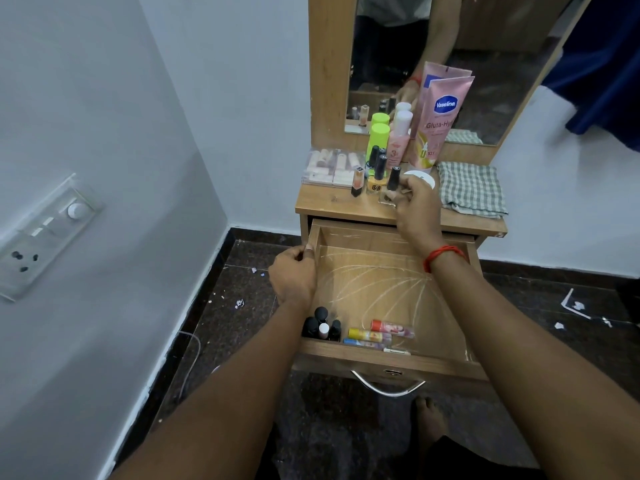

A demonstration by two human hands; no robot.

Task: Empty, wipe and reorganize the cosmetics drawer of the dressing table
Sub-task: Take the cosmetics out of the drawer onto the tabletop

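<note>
1. The emptying step appears to be in hand. The drawer point(374, 282) stands pulled well out below the tabletop point(329, 202). Its floor is mostly bare and streaked white, with a last cluster at the front edge.
2. The right hand point(415, 209) reaches over the drawer to the tabletop, its fingers curled round a black-capped polish bottle point(393, 180) standing among others. Whether it is setting the bottle down or lifting it cannot be told.
3. The left hand point(294, 271) grips the drawer's left wall, thumb on the rim.
4. The drawer holds four small bottles point(322, 325), three black-capped and one white-capped. Three lip balm sticks point(377, 336) lie side by side, with one pale item beside them too small to name.
5. On the tabletop are:
   - one clear palette case point(332, 168)
   - one green-capped bottle point(379, 138)
   - one pink bottle point(398, 143) with a white cap
   - one Vaseline tube point(440, 126)
   - one white jar point(424, 176)
   - one folded checked cloth point(471, 188)
   - about five small polish bottles, counting the held one; the mirror point(485, 64) repeats some, so this count is rough
6. The next move likely calls for the right hand to let go and come to the drawer's front left corner. The bottles there stand close together and could topple, so they are probably best lifted singly.
</note>
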